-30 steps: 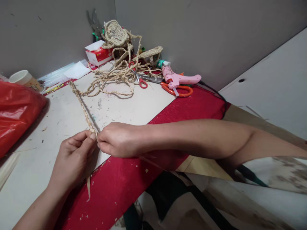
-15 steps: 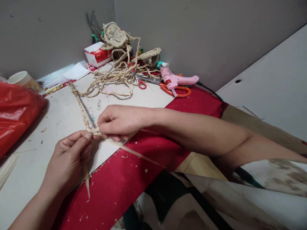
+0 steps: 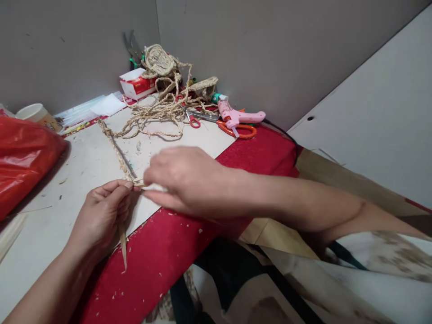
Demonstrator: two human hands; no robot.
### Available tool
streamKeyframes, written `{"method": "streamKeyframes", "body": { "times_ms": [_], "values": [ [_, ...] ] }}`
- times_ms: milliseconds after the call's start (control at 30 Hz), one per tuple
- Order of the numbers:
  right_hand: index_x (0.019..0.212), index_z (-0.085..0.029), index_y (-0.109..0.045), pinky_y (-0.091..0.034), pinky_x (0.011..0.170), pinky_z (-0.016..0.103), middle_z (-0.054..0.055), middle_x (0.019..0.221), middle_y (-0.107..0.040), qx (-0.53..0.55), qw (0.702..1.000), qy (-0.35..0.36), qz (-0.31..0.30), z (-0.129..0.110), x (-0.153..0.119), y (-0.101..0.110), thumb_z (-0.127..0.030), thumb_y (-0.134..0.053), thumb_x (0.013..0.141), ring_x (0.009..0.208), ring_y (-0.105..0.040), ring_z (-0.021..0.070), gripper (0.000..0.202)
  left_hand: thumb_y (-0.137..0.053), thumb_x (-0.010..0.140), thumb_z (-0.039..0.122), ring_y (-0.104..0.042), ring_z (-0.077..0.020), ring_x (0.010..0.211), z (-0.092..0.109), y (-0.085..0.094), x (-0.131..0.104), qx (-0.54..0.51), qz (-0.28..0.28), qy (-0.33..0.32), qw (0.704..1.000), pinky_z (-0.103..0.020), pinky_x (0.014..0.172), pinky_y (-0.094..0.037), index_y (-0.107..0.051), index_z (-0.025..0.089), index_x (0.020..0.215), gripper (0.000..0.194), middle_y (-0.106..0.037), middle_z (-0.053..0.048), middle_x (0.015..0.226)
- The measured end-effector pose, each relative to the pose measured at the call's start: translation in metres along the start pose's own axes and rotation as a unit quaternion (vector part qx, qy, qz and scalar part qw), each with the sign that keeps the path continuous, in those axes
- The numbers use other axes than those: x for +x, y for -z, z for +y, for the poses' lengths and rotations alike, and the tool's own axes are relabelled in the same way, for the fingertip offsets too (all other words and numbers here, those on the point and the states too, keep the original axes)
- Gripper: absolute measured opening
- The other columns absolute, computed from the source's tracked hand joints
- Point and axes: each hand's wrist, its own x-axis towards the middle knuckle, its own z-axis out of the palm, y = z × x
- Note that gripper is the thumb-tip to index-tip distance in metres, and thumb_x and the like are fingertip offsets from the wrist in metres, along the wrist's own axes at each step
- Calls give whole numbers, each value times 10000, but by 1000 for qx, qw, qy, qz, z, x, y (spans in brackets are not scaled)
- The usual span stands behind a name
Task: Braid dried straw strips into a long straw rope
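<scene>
My left hand (image 3: 103,209) pinches the near end of a straw braid (image 3: 118,155) between thumb and forefinger. The braid runs away over the white board toward a tangled heap of braided straw cord (image 3: 162,110). A loose straw strand (image 3: 123,245) hangs down below my left hand. My right hand (image 3: 184,177), smeared by motion, is just to the right with its fingers curled. Pale straw strands (image 3: 138,182) stretch between the two hands and run into the right fingers. The exact grip of those fingers is hidden.
Behind lie red-handled scissors (image 3: 194,120), orange-handled scissors (image 3: 248,132), a pink glue gun (image 3: 239,116) and a red-and-white box (image 3: 137,85). A paper cup (image 3: 35,114) and red plastic bag (image 3: 29,157) are on the left. Straw scraps dot the red cloth (image 3: 148,256).
My right hand has moved right and toward me, turning its back up. The long strand that trailed rightward beneath it no longer shows. My left hand keeps its pinch; the view has shifted slightly.
</scene>
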Motion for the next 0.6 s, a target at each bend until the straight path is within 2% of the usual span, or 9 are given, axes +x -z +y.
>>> {"method": "streamKeyframes", "body": {
  "times_ms": [100, 200, 333, 400, 467, 567, 600],
  "values": [
    [934, -96, -642, -391, 632, 322, 155, 903, -649, -30, 997, -4, -68, -10, -6, -19, -273, -446, 921, 789, -586, 231, 264, -723, 723, 303, -166, -36, 382, 3, -4, -2, 5, 22, -24, 999, -154, 352, -142, -624, 161, 691, 176, -250, 98, 451],
    [977, -92, -620, -371, 614, 301, 155, 941, -661, -24, 997, -26, -72, -4, -6, -33, -102, -385, 898, 760, -577, 195, 248, -720, 719, 308, -172, -32, 366, 2, -4, -2, 6, 29, -36, 999, -145, 335, -156, -617, 166, 674, 181, -266, 96, 460],
    [831, -116, -608, -364, 633, 272, 93, 837, -646, 88, 985, -29, -145, 8, -18, -19, -131, -451, 873, 696, -514, 136, 164, -693, 742, 300, -175, -23, 371, 0, -3, 0, 12, 36, -42, 998, -129, 342, -158, -645, 143, 713, 167, -265, 100, 467],
    [781, -116, -589, -365, 626, 248, 48, 749, -611, 181, 971, -41, -149, 12, -27, -7, -116, -489, 842, 646, -471, 103, 117, -683, 745, 284, -178, -23, 371, 0, -4, 1, 12, 35, -44, 998, -127, 346, -158, -648, 139, 714, 152, -256, 102, 460],
    [746, -116, -566, -367, 610, 222, 13, 699, -585, 300, 943, -70, -126, 14, -33, -1, -87, -513, 809, 603, -447, 75, 87, -681, 746, 278, -178, -22, 372, 1, -4, 1, 12, 33, -45, 998, -127, 348, -155, -649, 138, 717, 146, -258, 102, 459],
    [794, -119, -544, -396, 624, 208, -2, 709, -597, 478, 864, -122, -101, 17, -29, -7, -95, -555, 779, 602, -490, 61, 31, -686, 749, 284, -179, -24, 379, 1, -4, 0, 13, 28, -44, 999, -132, 352, -151, -642, 140, 714, 155, -267, 100, 464],
    [870, -121, -545, -407, 634, 210, -5, 720, -605, 521, 838, -127, -103, 18, -26, -11, -90, -556, 773, 608, -508, 63, 102, -690, 746, 284, -181, -26, 382, 0, -3, 0, 13, 24, -44, 999, -134, 353, -152, -641, 141, 715, 155, -267, 99, 464]
  ]
}}
